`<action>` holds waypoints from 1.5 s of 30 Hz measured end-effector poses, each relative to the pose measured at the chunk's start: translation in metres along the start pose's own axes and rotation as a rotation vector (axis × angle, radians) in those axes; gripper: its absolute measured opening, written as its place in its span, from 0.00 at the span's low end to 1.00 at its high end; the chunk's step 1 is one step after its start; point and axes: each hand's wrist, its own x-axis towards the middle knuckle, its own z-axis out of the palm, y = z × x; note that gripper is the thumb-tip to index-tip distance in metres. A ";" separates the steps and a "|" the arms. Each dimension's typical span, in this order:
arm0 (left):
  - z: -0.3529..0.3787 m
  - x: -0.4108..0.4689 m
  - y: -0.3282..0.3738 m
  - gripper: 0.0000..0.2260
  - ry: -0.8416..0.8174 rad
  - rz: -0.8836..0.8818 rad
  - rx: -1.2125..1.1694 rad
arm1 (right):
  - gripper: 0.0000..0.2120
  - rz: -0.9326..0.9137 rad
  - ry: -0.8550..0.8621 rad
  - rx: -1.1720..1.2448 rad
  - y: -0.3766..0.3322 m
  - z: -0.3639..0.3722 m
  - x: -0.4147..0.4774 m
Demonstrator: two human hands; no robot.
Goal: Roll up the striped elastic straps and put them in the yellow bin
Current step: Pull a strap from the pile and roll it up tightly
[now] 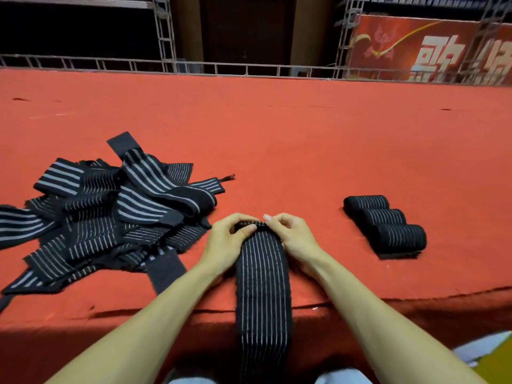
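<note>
A black elastic strap with grey stripes (261,286) lies flat in front of me and hangs over the near edge of the red surface. Its far end is curled into a small roll. My left hand (225,241) and my right hand (292,235) pinch that roll from either side, thumbs on top. A loose pile of unrolled striped straps (105,217) lies to the left. Three rolled straps (385,225) sit side by side to the right. A yellow corner, maybe the bin (496,367), shows at the bottom right.
The red felt-covered surface (277,139) stretches far ahead, with a metal truss rail (166,65) along its back edge. A red banner (432,51) hangs at the back right. The near edge (360,302) drops off just below my forearms.
</note>
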 end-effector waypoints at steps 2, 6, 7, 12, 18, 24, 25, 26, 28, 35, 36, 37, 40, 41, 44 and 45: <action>0.001 0.001 -0.004 0.05 0.001 -0.018 -0.040 | 0.07 -0.026 0.039 0.099 0.013 -0.004 0.003; 0.003 -0.005 0.005 0.07 -0.087 -0.157 -0.255 | 0.02 -0.109 0.139 0.182 0.022 -0.010 0.009; 0.004 -0.004 0.006 0.07 -0.106 -0.163 -0.251 | 0.04 -0.137 0.141 0.136 0.021 -0.011 0.010; 0.004 -0.004 -0.005 0.05 -0.096 -0.150 -0.117 | 0.08 -0.143 0.130 0.115 0.022 -0.004 0.004; 0.006 -0.009 -0.004 0.07 -0.062 -0.024 -0.065 | 0.07 -0.050 0.009 0.151 0.021 -0.004 0.000; 0.005 -0.008 -0.006 0.09 -0.101 -0.036 -0.039 | 0.20 -0.061 -0.073 0.134 0.021 -0.005 0.000; 0.005 -0.007 -0.007 0.09 -0.106 -0.041 -0.039 | 0.16 -0.068 -0.071 0.158 0.020 -0.006 -0.001; 0.005 -0.007 -0.007 0.08 -0.110 -0.045 -0.037 | 0.13 -0.073 -0.067 0.183 0.020 -0.006 -0.001; 0.006 -0.007 -0.008 0.07 -0.115 -0.048 -0.025 | 0.10 -0.076 -0.069 0.218 0.020 -0.006 -0.003; 0.006 -0.008 -0.002 0.18 -0.139 -0.189 -0.099 | 0.09 -0.154 -0.022 0.177 0.021 -0.010 -0.005; 0.007 -0.009 0.000 0.18 -0.151 -0.193 -0.094 | 0.10 -0.148 -0.017 0.183 0.020 -0.010 -0.006; 0.007 -0.010 0.001 0.18 -0.161 -0.184 -0.074 | 0.10 -0.145 -0.014 0.185 0.020 -0.011 -0.006; 0.006 -0.013 0.002 0.11 -0.161 -0.123 -0.032 | 0.11 -0.127 -0.014 0.204 0.021 -0.012 -0.007; 0.006 -0.015 0.001 0.09 -0.157 -0.105 -0.026 | 0.11 -0.123 -0.013 0.204 0.022 -0.011 -0.008; 0.005 -0.015 -0.001 0.06 -0.120 -0.042 -0.017 | 0.07 -0.129 -0.018 0.163 0.022 -0.010 -0.005; 0.005 -0.014 -0.001 0.06 -0.110 -0.019 -0.015 | 0.05 -0.116 -0.021 0.158 0.020 -0.009 -0.005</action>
